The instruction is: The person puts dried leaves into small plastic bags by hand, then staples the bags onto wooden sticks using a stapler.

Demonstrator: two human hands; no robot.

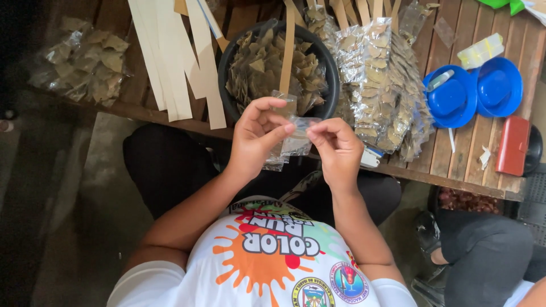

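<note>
My left hand and my right hand meet in front of me, both pinching a small clear plastic bag. More empty clear bags hang below my left hand. Just beyond my hands stands a black round bowl filled with brown triangular chips. To its right lie strips of filled clear packets stapled on cardboard.
The wooden slat table also holds long tan cardboard strips, a clear bag of chips at the left, two blue lids, a red box. Another person's dark-trousered leg is at the lower right.
</note>
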